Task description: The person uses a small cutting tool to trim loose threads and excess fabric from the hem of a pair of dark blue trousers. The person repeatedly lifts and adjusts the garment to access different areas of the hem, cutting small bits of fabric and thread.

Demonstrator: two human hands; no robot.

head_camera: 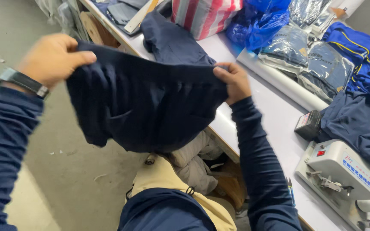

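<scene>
I hold a dark navy garment [146,102] stretched out in the air between both hands, over my lap and beside the table edge. My left hand [52,57], with a watch on its wrist, pinches the garment's upper left edge. My right hand [235,81] grips its upper right edge, just over the white table [275,115]. The cloth hangs down in folds and hides part of my legs.
On the table lie another navy garment [170,40], a striped bag [204,15], blue plastic bags [262,23], clear-wrapped clothes [313,60], blue garments [360,55], a white roll [283,83], a small black device [308,125] and a white machine [337,173]. Grey floor lies to the left.
</scene>
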